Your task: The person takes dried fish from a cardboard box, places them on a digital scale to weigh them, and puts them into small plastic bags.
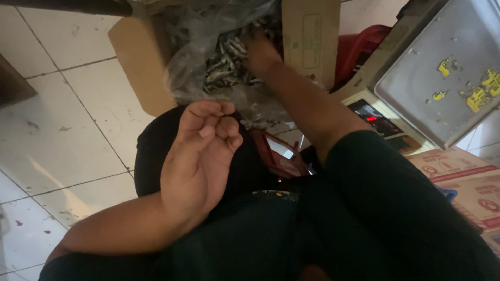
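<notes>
Two hands are in view. Our right hand (259, 52) reaches into the cardboard box (312, 36), fingers buried among small silvery dried fish (226, 65) inside a clear plastic bag (192, 31); we cannot tell its grip. Our left hand (200, 156) hovers palm-up over the lap, fingers curled loosely, holding nothing. A weighing scale (437, 67) stands just beside the box.

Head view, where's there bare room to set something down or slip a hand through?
Bare white floor tiles lie left of the cardboard box, beyond the left hand. The scale's metal tray is bare too. It is crowded inside the box, where the right hand digs into bagged small fish.
</notes>
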